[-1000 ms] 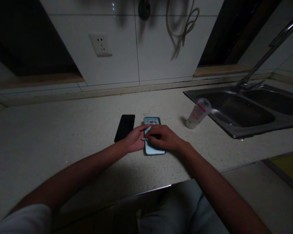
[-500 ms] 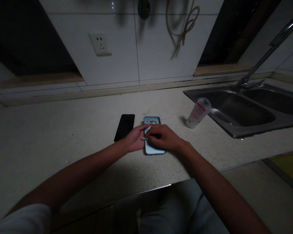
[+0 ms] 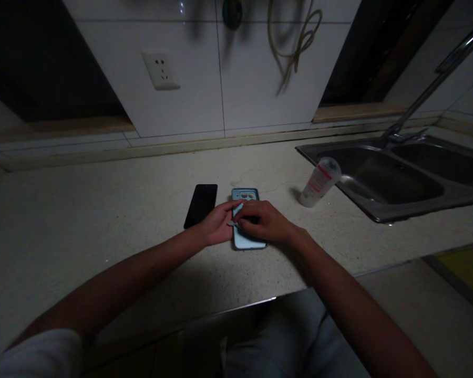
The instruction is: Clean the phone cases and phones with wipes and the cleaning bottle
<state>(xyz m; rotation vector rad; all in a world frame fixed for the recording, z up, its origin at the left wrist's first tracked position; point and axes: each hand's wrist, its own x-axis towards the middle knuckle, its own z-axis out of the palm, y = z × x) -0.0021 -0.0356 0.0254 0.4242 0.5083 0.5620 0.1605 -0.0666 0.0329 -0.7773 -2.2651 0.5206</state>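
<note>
My left hand (image 3: 219,224) is turned palm up beside a light blue phone case (image 3: 249,241). Its upper edge is stretched out toward my right hand, and its remaining fingers are partly hidden. Over the case, my right hand (image 3: 262,221) has its fingers closed in a pinch against the left palm. A small whitish piece (image 3: 232,223) sticks out from that pinch; its kind is too small to make out. The case lies back up, with camera holes at its far end. Just left of it rests a black phone (image 3: 201,202), partly behind my left hand.
A clear plastic cup (image 3: 319,184) with pink print leans to the right near the double sink (image 3: 362,205). A faucet (image 3: 429,86) rises behind the basins. The tiled wall carries a socket (image 3: 160,71) and a looped cord (image 3: 295,55). The counter's front edge is close to my body.
</note>
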